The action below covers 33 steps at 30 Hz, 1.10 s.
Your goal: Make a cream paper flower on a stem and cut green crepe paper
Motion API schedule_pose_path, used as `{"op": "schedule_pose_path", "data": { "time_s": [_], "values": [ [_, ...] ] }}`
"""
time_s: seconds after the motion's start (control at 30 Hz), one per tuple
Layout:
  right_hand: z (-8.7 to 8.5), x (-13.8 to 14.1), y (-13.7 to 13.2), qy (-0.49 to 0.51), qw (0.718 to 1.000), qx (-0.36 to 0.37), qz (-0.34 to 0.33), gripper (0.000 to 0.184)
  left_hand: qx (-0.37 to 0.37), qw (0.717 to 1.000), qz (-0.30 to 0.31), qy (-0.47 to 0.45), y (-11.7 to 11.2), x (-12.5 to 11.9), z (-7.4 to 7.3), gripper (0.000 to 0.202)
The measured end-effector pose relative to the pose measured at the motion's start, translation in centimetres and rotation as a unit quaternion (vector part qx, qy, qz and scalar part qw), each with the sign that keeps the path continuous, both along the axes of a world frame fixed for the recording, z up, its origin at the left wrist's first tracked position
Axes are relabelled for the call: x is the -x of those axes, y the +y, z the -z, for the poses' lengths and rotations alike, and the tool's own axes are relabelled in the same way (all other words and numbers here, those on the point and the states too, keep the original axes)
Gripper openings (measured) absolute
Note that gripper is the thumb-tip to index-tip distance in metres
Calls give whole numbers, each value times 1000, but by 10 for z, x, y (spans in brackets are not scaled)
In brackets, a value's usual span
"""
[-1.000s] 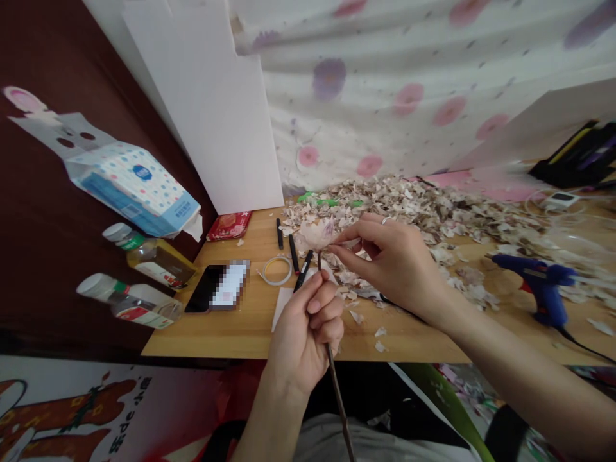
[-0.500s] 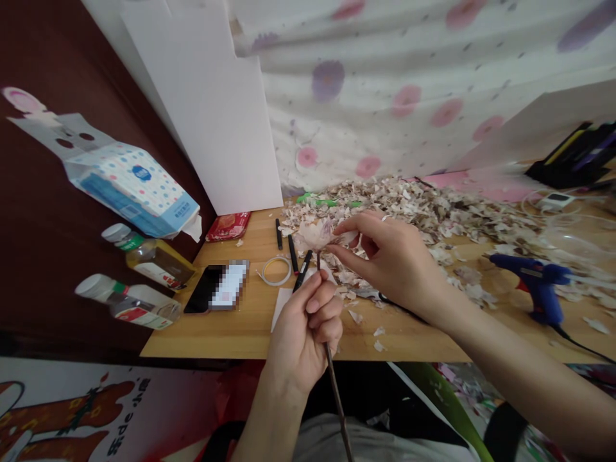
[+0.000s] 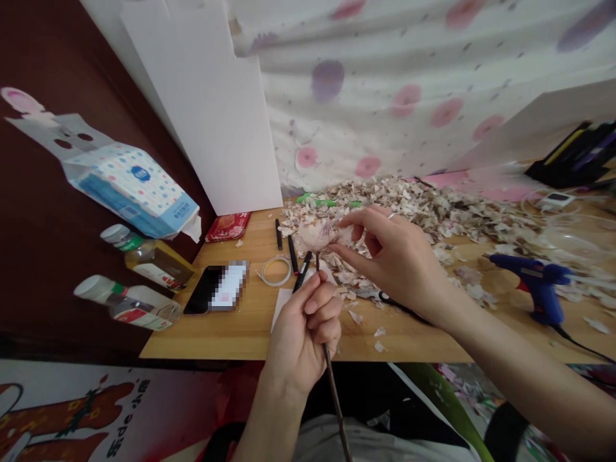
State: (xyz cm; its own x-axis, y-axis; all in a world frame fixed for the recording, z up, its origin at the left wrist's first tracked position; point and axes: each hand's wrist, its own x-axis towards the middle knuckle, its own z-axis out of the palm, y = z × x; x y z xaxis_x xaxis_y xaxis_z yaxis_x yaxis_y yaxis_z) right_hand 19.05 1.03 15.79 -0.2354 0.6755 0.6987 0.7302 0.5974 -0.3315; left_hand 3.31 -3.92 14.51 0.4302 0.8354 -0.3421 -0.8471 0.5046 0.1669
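Observation:
My left hand [image 3: 303, 333] is closed round a thin brown stem [image 3: 334, 398], which runs down toward my lap. At the top of that stem sits a pale flower [image 3: 315, 235] made of thin whitish petals with purplish streaks on its right side. My right hand [image 3: 394, 256] is at the flower's right edge. Its thumb and index finger are apart, one below and one above that edge, while the other fingers are curled. Whether the fingertips touch the petals I cannot tell.
Behind the hands lies a heap of dried petals [image 3: 414, 199]. A blue glue gun [image 3: 541, 282] lies to the right. On the left are a phone [image 3: 202, 289], a tape ring [image 3: 276, 271], black pens [image 3: 292, 255], two bottles [image 3: 156, 260] and a hanging tissue pack [image 3: 137, 186].
My right thumb and index finger have spread slightly apart, and the pale petal piece between them no longer shows there. My left hand still holds the stem in nearly the same place.

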Motion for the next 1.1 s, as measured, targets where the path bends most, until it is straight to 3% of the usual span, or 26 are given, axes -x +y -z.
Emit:
{"op": "schedule_pose_path", "data": {
  "time_s": [1.1],
  "values": [
    [3,-3,-3,20,999,35,6,35,-6,1000,-1,5,-2,-4,-2,48]
  ]
}}
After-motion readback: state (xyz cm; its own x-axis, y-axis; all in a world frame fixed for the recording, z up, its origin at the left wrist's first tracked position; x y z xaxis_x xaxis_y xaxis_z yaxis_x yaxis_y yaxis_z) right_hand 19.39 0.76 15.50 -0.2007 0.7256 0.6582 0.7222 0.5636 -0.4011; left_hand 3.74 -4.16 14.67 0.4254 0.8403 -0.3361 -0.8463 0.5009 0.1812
